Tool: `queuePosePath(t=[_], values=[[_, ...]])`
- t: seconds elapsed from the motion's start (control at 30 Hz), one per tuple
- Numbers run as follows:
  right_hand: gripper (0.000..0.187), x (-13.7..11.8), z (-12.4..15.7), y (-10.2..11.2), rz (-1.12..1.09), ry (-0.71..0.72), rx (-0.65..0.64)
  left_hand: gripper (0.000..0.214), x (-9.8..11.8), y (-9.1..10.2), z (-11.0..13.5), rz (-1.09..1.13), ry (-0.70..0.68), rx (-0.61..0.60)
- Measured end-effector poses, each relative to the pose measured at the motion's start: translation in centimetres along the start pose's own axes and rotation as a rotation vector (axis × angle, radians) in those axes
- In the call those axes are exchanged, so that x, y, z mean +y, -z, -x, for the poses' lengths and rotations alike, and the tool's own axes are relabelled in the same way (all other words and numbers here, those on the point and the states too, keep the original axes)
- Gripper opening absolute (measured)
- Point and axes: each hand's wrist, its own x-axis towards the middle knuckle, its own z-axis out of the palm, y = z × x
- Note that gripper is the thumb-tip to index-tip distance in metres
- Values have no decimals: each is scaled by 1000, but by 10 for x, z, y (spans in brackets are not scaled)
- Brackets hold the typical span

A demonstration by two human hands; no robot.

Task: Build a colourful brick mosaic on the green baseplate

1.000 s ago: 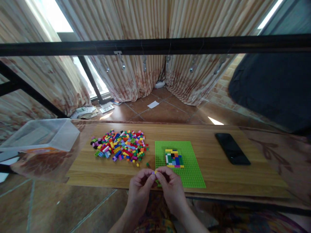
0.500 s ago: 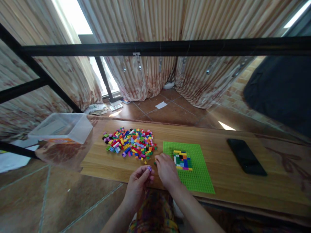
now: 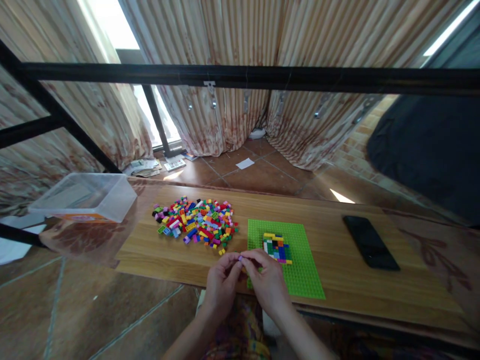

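Note:
My left hand (image 3: 222,286) and my right hand (image 3: 265,280) meet at their fingertips above the table's near edge, both pinched on a small purple brick (image 3: 240,258). Just behind them lies a green baseplate (image 3: 300,270) with a small block of mixed-colour bricks (image 3: 276,247) pressed onto it. A loose pile of coloured bricks (image 3: 195,221) is spread on the wooden tabletop (image 3: 337,260) to the left of the plate.
A clear plastic tub (image 3: 84,197) stands at the table's left end. A black phone (image 3: 369,242) lies face up at the right. A black metal bar (image 3: 240,77) crosses the view above, with curtains and tiled floor behind.
My right hand has come back from the edge of the brick pile to my left hand, and both now pinch the purple brick together. The camera view shifted slightly.

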Motion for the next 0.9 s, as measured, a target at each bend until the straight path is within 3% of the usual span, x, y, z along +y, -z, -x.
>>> queuePosePath(t=[0.1, 0.27, 0.37, 0.57, 0.73, 0.9], values=[[19, 6, -11, 24, 26, 35, 12, 21, -2, -6, -6, -80, -48, -60], [22, 28, -50, 82, 204, -8, 161, 20, -5, -7, -20, -265, -159, -33], [22, 44, -72, 102, 310, -1, 61, 18, -3, -6, -25, -365, -204, -32], [19, 55, -83, 106, 363, 40, -152, 16, -2, 8, -25, -472, -298, 59], [18, 59, -83, 107, 324, 24, -208, 14, 0, 25, -28, -502, -313, 143], [22, 60, -83, 106, 241, -6, -251, 14, 1, 28, -32, -554, -332, 185]])
